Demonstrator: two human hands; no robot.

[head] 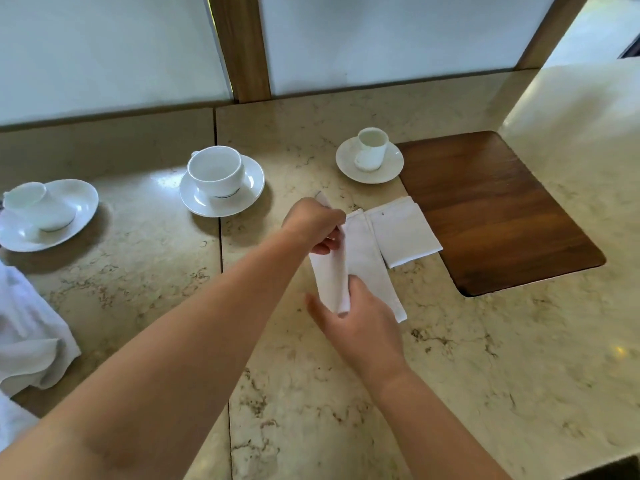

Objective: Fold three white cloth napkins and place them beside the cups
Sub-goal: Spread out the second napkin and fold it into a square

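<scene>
Both arms reach out over the marble counter [450,358]. The left arm comes in long and straight from the bottom left corner. The left hand [313,225] is bent down at the wrist, and its fingers and thumb pinch the far end of a white napkin [363,261]. The right hand [356,317] comes in from the bottom, with its back turned up. Its thumb and fingers hold the near end of the same napkin. The napkin is folded into a long strip. One side of it is lifted up between the two hands, and the other side lies flat on the counter.

Just beside it, to the right, lies a folded napkin [403,232], a neat square. One corner of it rests on the dark wooden board [502,209].

A small cup [371,148] stands on a saucer just behind the folded square. A wider cup [216,171] on a saucer sits in the middle. A third cup [38,206] lies tipped on its plate at the far left. A crumpled white cloth [31,334] lies at the left edge.
</scene>
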